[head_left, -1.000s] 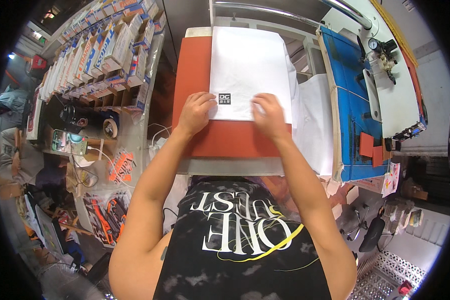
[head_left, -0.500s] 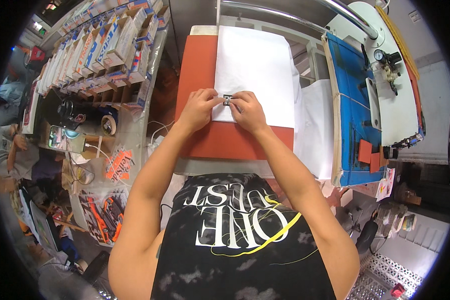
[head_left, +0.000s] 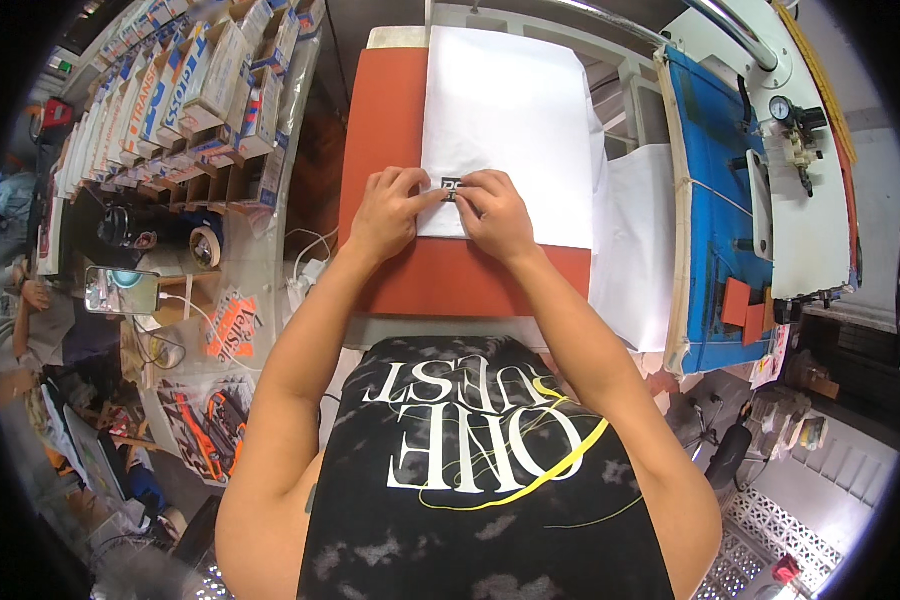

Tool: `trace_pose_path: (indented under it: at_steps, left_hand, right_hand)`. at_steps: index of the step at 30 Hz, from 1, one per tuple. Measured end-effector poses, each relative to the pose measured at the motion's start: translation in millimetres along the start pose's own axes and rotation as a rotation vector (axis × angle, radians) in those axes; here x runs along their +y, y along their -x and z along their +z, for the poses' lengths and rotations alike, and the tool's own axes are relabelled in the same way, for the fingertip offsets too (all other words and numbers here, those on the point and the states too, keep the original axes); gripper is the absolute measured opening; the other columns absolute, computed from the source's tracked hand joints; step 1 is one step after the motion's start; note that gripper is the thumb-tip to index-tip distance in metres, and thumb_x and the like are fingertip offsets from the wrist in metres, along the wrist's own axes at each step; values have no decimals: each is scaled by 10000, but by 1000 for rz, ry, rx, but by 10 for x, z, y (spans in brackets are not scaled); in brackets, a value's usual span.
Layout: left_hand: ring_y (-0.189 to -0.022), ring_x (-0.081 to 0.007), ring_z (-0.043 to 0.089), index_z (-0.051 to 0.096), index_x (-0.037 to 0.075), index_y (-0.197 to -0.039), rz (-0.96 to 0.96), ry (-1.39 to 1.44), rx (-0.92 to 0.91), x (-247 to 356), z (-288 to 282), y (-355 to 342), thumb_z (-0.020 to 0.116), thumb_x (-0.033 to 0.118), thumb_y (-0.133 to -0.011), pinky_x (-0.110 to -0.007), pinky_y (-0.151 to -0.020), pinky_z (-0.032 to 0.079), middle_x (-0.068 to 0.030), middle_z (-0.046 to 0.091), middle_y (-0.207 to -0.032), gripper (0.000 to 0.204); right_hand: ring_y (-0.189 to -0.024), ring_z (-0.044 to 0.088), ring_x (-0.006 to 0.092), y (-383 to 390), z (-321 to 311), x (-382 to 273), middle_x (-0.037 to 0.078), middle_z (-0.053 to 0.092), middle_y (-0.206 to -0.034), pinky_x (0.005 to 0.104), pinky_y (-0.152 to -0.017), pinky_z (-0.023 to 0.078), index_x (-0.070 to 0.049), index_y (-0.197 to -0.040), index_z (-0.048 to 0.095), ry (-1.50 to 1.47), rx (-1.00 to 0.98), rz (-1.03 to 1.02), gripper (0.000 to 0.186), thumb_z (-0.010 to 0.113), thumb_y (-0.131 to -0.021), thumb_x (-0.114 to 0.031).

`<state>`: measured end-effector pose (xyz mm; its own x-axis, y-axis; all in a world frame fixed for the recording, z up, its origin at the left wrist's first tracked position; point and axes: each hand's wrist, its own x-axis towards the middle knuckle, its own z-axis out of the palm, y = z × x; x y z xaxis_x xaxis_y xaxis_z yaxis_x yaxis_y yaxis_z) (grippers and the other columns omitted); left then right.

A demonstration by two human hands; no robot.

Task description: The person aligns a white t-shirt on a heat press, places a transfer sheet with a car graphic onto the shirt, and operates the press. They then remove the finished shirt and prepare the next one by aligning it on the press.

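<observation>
A small black label with white markings (head_left: 451, 184) lies on white fabric (head_left: 510, 110), near the fabric's front left part. My left hand (head_left: 390, 212) is closed, with thumb and forefinger pinched at the label's left edge. From the other side, the thumb and fingers of my right hand (head_left: 497, 213) close on the label's right edge and cover part of it. Beneath the fabric is a flat rust-red pad (head_left: 380, 130), which shows along the left and front. The fabric also hangs down past the pad's right side.
At right stands a blue padded board (head_left: 710, 230), beside a white machine with a pressure gauge (head_left: 781, 109). Long cardboard boxes (head_left: 200, 80) fill a rack at left. Below them are a phone (head_left: 122, 290) on a cable and a tape roll (head_left: 206, 247). A person's hand (head_left: 35, 293) shows far left.
The whole view has shifted slightly. Both hands stay at the label, and my right fingers now cover its right part a little differently.
</observation>
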<state>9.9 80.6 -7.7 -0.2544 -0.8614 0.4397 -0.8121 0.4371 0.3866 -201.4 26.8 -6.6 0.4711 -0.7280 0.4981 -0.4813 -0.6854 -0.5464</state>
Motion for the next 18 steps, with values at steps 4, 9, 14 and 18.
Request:
trace_pose_path:
  at_steps: [4,9,14,18]
  left_hand:
    - [-1045,-236,591,787,214,-1112,-2,-7,7,9,-3,-12,623,63,-856,-405,-923,437,-16,644,-1094,340]
    - [-1030,-233,593,780,221,-1139,-3,-1,5,8,-1,-9,607,-4,-829,-399,-915,431,-17,643,-1100,420]
    - [-1054,-234,594,789,231,-1111,-15,-15,-5,7,-6,-14,635,84,-856,-411,-920,441,-16,647,-1102,332]
    - [-1056,-235,593,788,235,-1113,-17,-15,-5,13,-12,-21,638,89,-855,-413,-919,442,-14,646,-1100,333]
  right_hand:
    - [-1100,629,329,19,3,20,143,696,-1117,416,-911,549,-42,-921,758,-4,84,81,114,764,-812,-75]
    - [-1205,596,371,25,6,41,176,678,-1191,438,-987,526,-54,-970,774,46,51,44,162,769,-811,-87]
    - [-1225,591,390,20,5,53,181,684,-1198,456,-1024,505,-57,-982,779,70,12,42,176,776,-811,-98]
    - [-1214,596,391,20,8,48,183,691,-1174,455,-1022,505,-56,-980,779,57,16,43,176,779,-809,-98]
